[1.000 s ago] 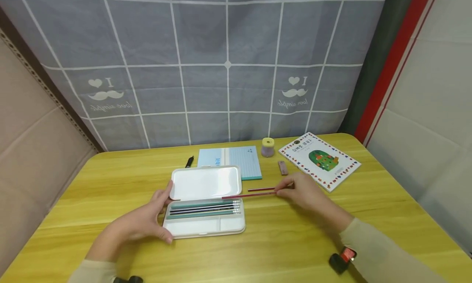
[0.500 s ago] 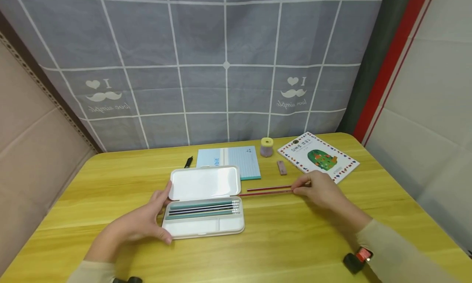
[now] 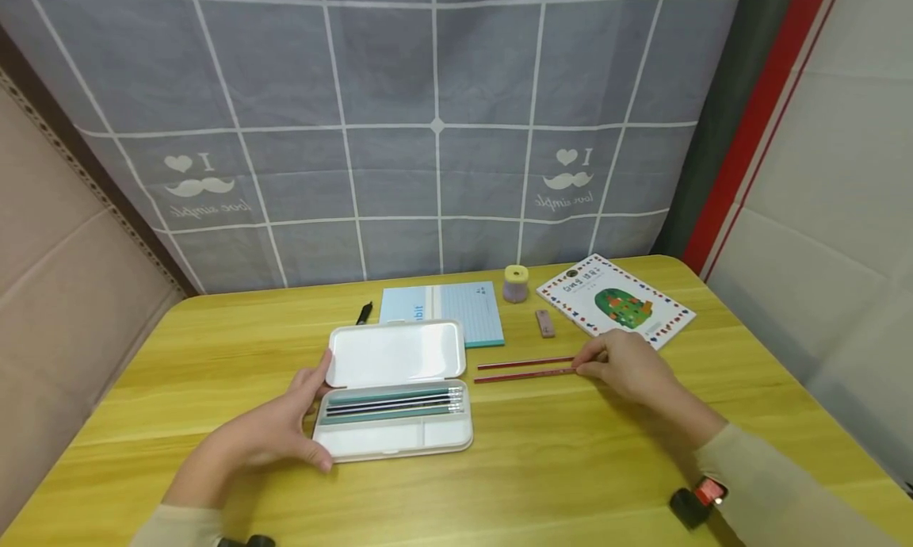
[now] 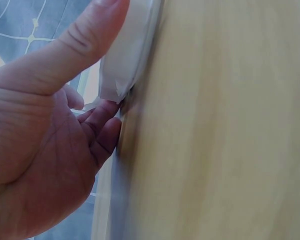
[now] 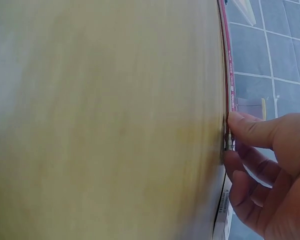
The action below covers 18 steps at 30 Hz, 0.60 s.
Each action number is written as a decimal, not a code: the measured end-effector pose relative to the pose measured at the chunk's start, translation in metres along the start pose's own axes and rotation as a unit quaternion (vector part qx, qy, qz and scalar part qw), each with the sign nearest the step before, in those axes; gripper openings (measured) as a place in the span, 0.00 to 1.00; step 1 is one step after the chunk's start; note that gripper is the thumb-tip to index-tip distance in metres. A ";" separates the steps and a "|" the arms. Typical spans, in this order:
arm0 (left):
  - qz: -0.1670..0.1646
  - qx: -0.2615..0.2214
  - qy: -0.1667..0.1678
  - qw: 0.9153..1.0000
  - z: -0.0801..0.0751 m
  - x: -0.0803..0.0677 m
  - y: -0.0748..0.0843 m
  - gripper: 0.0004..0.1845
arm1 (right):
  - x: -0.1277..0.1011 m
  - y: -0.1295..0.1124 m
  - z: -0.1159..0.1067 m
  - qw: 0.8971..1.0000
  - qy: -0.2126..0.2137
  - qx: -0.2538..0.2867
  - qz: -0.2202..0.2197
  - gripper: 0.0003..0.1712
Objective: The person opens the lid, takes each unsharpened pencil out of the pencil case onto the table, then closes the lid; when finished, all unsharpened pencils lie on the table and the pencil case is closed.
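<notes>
- The left hand (image 3: 267,436) is holding the left end of the pencil case (image 3: 395,388). Its thumb is pressing on the front corner and its fingers (image 4: 102,117) are curling round the far side.
- The pencil case is white and is lying open on the yellow worktop (image 3: 535,468). Its lid is lying flat behind it. Green and dark pencils are lying side by side in the back part of the tray.
- A black pen (image 3: 365,312) and a blue notepad (image 3: 456,305) are lying behind the case.
- Two red pencils are lying just to the right of the case, side by side and pointing left to right. The near red pencil (image 3: 524,375) is lying a little closer to the person than the far red pencil (image 3: 524,363).
- A second ago the near red pencil was reaching over the corner of the case. Now it is lying off the case, further to the right. The left hand has not moved.
- The right hand (image 3: 628,365) is resting low on the worktop. Its thumb and fingers (image 5: 242,125) are pinching the right end of the near red pencil.
- A small yellow pot (image 3: 516,283), a little eraser (image 3: 545,323) and a picture book (image 3: 616,301) are lying behind the right hand.
</notes>
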State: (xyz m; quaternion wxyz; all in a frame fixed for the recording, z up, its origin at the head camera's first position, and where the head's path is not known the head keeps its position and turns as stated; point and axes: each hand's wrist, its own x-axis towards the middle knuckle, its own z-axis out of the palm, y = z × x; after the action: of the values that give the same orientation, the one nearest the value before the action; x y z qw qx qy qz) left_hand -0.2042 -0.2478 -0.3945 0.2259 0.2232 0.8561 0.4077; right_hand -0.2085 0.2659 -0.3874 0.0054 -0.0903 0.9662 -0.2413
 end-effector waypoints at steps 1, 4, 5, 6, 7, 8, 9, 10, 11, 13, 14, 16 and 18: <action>-0.001 -0.002 -0.001 1.000 0.000 0.000 0.000 0.82 | 0.000 0.000 0.000 1.000 -0.001 -0.005 0.000 0.03; 0.000 -0.004 -0.001 1.000 0.000 0.000 -0.001 0.82 | 0.000 0.000 0.000 1.000 -0.004 -0.016 -0.001 0.02; 0.000 -0.007 -0.001 1.000 0.000 0.000 -0.002 0.82 | 0.000 0.000 -0.001 1.000 -0.005 -0.017 0.000 0.02; 0.000 -0.008 -0.001 1.000 0.000 0.000 -0.002 0.82 | 0.000 0.000 -0.001 1.000 -0.005 -0.019 0.000 0.02; 0.001 -0.008 -0.001 1.000 0.000 0.000 -0.002 0.82 | 0.000 -0.001 -0.001 1.000 -0.004 -0.020 0.000 0.02; 0.002 -0.008 -0.001 1.000 0.000 0.000 -0.003 0.82 | 0.000 -0.001 -0.001 1.000 -0.004 -0.020 0.001 0.03; 0.002 -0.008 -0.002 1.000 0.000 0.000 -0.003 0.82 | 0.000 -0.001 -0.001 1.000 -0.003 -0.020 0.001 0.03; 0.003 -0.008 -0.002 1.000 0.000 0.000 -0.003 0.82 | 0.000 -0.001 -0.001 1.000 -0.002 -0.019 0.001 0.03; 0.003 -0.007 -0.002 1.000 0.000 0.000 -0.003 0.82 | 0.000 0.000 -0.001 1.000 -0.001 -0.018 0.001 0.03; 0.004 -0.005 -0.001 1.000 0.000 0.001 -0.003 0.82 | 0.000 0.000 -0.001 1.000 0.000 -0.014 0.001 0.03; 0.003 -0.004 -0.002 1.000 0.000 0.001 -0.003 0.82 | 0.000 0.000 -0.001 1.000 0.000 -0.012 0.002 0.03; 0.002 -0.004 -0.002 1.000 0.000 0.001 -0.002 0.82 | -0.001 0.000 -0.002 1.000 0.000 -0.009 0.002 0.03; 0.000 -0.006 -0.004 1.000 0.000 0.001 -0.002 0.82 | -0.001 -0.001 -0.002 1.000 0.000 -0.008 0.001 0.03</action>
State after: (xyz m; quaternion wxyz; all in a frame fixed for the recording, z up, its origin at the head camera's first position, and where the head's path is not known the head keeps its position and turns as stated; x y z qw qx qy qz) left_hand -0.2056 -0.2482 -0.3962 0.2301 0.2238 0.8529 0.4118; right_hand -0.2075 0.2666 -0.3854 0.0050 -0.0892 0.9683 -0.2334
